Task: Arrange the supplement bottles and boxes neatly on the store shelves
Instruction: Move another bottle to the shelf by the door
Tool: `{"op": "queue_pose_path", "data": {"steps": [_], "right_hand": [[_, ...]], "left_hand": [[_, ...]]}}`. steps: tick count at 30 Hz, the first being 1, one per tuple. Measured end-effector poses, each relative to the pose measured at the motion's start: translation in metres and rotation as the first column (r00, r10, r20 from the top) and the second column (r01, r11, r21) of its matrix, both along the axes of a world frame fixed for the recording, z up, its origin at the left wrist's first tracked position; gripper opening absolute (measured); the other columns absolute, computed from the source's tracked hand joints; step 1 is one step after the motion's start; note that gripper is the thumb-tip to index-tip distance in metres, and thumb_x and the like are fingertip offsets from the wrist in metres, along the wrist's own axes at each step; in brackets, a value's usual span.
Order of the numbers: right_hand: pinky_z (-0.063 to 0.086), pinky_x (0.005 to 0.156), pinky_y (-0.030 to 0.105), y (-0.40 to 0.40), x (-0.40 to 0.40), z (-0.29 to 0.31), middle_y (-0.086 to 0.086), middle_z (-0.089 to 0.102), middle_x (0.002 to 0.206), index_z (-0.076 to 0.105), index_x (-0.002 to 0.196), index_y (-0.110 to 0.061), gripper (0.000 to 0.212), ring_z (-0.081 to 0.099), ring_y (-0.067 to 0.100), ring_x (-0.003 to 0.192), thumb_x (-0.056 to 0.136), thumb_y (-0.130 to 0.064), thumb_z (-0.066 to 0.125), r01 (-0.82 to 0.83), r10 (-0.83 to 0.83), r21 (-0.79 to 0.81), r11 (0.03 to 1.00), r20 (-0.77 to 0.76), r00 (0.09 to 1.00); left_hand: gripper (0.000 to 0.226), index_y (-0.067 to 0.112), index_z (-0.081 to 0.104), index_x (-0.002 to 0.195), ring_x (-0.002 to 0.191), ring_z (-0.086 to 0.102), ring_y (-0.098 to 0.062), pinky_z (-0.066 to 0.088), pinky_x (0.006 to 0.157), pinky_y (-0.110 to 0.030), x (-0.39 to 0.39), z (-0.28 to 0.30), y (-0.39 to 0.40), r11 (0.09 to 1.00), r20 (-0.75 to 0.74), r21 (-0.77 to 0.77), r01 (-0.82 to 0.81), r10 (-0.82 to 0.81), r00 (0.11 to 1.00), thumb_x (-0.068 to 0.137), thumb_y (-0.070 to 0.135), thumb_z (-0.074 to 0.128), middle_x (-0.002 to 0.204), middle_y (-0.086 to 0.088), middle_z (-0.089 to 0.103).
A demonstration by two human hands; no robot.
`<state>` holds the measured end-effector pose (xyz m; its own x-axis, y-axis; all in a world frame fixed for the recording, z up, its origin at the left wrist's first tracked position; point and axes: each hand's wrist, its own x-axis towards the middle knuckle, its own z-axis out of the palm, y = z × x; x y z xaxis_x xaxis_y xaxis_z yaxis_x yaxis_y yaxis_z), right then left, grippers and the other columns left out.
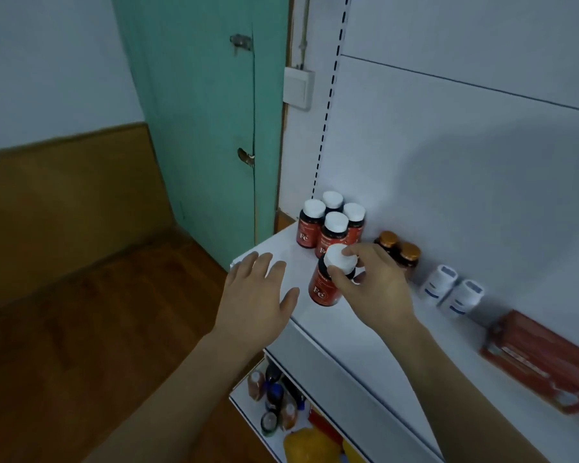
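White shelf, green door behind. Right hand pinching the red bottle by its cap; left hand spread, holding nothing. Probably light, rigid, slick: better gripped round the body.

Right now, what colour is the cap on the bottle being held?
White, on the red bottle the right hand holds; head view.

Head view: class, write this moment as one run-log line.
right hand: grips red bottle by white cap | left hand: open above shelf edge | four red bottles grouped behind

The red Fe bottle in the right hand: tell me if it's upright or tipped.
Tipped. The red Fe bottle leans, its white cap toward the shelf's back, gripped at the cap by the right hand.
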<state>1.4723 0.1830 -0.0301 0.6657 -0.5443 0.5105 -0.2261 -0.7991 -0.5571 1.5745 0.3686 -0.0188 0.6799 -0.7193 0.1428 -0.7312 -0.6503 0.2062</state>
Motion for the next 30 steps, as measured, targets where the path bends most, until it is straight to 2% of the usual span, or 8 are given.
{"op": "queue_pose_path", "data": {"steps": [3,6,10,15,19,26,30], "right_hand": [[0.057,0.069,0.037,-0.007,0.044,-0.011,0.002,0.067,0.107,0.068,0.109,-0.017,0.035,0.066,0.025,0.084,0.079,-0.031,0.081,0.03,-0.03,-0.022,0.999,0.001,1.0],[0.055,0.071,0.033,-0.013,0.082,-0.02,0.004,0.068,0.107,0.069,0.107,-0.016,0.033,0.064,0.026,0.089,0.079,-0.028,0.081,0.065,-0.066,-0.047,0.997,-0.019,0.998],[0.056,0.067,0.036,-0.017,0.118,-0.026,0.004,0.069,0.103,0.068,0.106,-0.013,0.029,0.064,0.026,0.088,0.081,-0.024,0.08,0.07,-0.074,-0.112,0.991,-0.036,0.997],[0.047,0.059,0.027,-0.009,0.142,-0.032,0.003,0.07,0.098,0.069,0.105,-0.011,0.028,0.064,0.024,0.079,0.08,-0.019,0.081,0.136,-0.149,-0.152,0.979,-0.079,0.986],[0.041,0.063,0.023,0.001,0.16,-0.03,0.004,0.071,0.102,0.069,0.104,-0.009,0.027,0.065,0.026,0.083,0.081,-0.016,0.08,0.229,-0.25,-0.165,0.959,-0.119,0.961],[0.045,0.069,0.026,0.017,0.173,-0.032,0.006,0.068,0.117,0.067,0.113,-0.009,0.027,0.064,0.028,0.096,0.089,-0.021,0.073,0.353,-0.381,-0.16,0.922,-0.21,0.9],[0.054,0.071,0.035,0.021,0.182,-0.03,0.011,0.067,0.118,0.068,0.112,-0.005,0.026,0.065,0.032,0.098,0.089,-0.015,0.072,0.346,-0.391,-0.218,0.912,-0.219,0.894]], "left_hand": [[0.058,0.023,0.04,0.149,0.147,0.028,-0.026,0.023,0.12,-0.045,0.048,-0.007,-0.013,0.999,0.002,0.004,0.037,-0.037,0.999,0.1,0.055,0.036,0.157,-0.004,0.036],[0.058,0.023,0.041,0.148,0.145,0.03,-0.027,0.024,0.119,-0.043,0.09,-0.016,-0.024,0.997,0.001,0.021,0.069,-0.069,0.998,0.1,0.054,0.037,0.156,-0.005,0.039],[0.055,0.022,0.044,0.146,0.144,0.033,-0.027,0.026,0.117,-0.042,0.134,-0.023,-0.037,0.99,-0.002,0.012,0.138,-0.138,0.99,0.1,0.053,0.04,0.153,-0.005,0.042],[0.053,0.018,0.05,0.141,0.141,0.037,-0.028,0.032,0.115,-0.045,0.179,-0.036,-0.049,0.963,-0.043,-0.025,0.268,-0.268,0.962,0.099,0.049,0.046,0.148,-0.006,0.047],[0.052,0.017,0.052,0.139,0.14,0.038,-0.029,0.035,0.113,-0.046,0.212,-0.042,-0.056,0.924,-0.069,-0.052,0.379,-0.382,0.922,0.098,0.047,0.049,0.146,-0.007,0.049],[0.053,0.018,0.048,0.142,0.143,0.034,-0.028,0.03,0.114,-0.043,0.247,-0.045,-0.053,0.84,-0.064,-0.051,0.54,-0.542,0.838,0.099,0.049,0.045,0.149,-0.005,0.045],[0.053,0.017,0.049,0.141,0.142,0.035,-0.029,0.032,0.114,-0.043,0.257,-0.046,-0.054,0.81,-0.076,-0.075,0.582,-0.587,0.806,0.099,0.048,0.047,0.148,-0.006,0.047]]}}
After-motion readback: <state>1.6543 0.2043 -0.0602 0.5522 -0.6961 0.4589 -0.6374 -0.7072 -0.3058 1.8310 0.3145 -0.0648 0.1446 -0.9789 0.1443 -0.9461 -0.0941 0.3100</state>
